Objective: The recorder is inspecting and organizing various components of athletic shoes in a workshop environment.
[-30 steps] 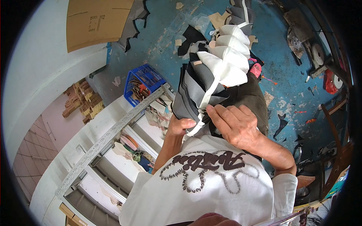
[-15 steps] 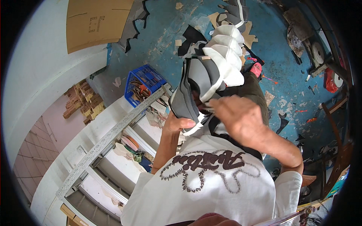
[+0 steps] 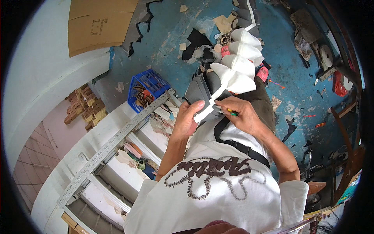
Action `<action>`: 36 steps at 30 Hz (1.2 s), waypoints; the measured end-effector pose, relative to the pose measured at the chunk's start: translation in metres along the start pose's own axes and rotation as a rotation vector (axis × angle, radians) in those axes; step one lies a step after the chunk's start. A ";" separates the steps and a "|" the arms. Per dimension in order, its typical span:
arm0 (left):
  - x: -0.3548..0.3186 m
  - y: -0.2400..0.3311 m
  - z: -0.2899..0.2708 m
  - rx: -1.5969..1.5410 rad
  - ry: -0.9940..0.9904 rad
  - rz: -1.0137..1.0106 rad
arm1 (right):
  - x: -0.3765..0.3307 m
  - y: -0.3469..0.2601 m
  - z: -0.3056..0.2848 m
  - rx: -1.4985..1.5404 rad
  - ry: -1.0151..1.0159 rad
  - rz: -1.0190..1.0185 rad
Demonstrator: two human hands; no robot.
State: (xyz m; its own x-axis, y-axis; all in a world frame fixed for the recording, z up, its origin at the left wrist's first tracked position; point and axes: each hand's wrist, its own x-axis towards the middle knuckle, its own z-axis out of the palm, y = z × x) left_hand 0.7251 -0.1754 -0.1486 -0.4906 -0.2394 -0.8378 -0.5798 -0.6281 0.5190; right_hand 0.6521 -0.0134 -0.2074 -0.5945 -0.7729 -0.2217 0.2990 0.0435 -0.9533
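Note:
My left hand (image 3: 185,123) is closed on the near-left edge of several grey fabric pieces (image 3: 198,91), its thumb pressing from above. A white band (image 3: 203,112) runs along their edge and joins them to a chain of white padded, shell-shaped pieces (image 3: 235,74) stretching away from me. Close by on the right, my right hand (image 3: 244,117) is closed around a small tool (image 3: 233,113) with a green and yellow handle. Its fingertips are at the white band; the tool's working end is too small to make out.
A shelf rack (image 3: 117,146) with cut scraps stands at my left, and a blue crate (image 3: 157,84) of scraps lies beyond it. Brown cardboard (image 3: 97,29) is at the far left. Scraps litter the blue floor (image 3: 167,43). White rolls (image 3: 326,55) sit at the right.
My right hand, blurred before, has come down beside the band, and the tool's handle now shows. The grey pieces have dropped from their raised, curled position. The white chain has shifted slightly right.

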 end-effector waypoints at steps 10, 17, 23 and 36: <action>0.002 -0.003 -0.005 -0.116 0.052 0.260 | 0.006 0.010 -0.005 0.234 0.142 0.511; 0.003 0.001 -0.003 -0.228 0.030 0.228 | 0.008 0.014 -0.002 -0.147 0.411 -0.022; 0.002 -0.001 -0.004 -0.320 -0.011 0.134 | 0.006 0.020 0.001 -0.059 -0.058 -0.056; 0.002 -0.004 -0.008 -0.189 0.133 0.259 | 0.008 0.034 0.001 -0.086 0.133 0.396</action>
State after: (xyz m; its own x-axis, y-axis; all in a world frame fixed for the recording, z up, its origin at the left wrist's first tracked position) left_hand 0.7315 -0.1792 -0.1533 -0.5096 -0.4957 -0.7033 -0.3097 -0.6569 0.6874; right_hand 0.6584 -0.0193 -0.2414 -0.5391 -0.5981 -0.5930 0.4634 0.3773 -0.8018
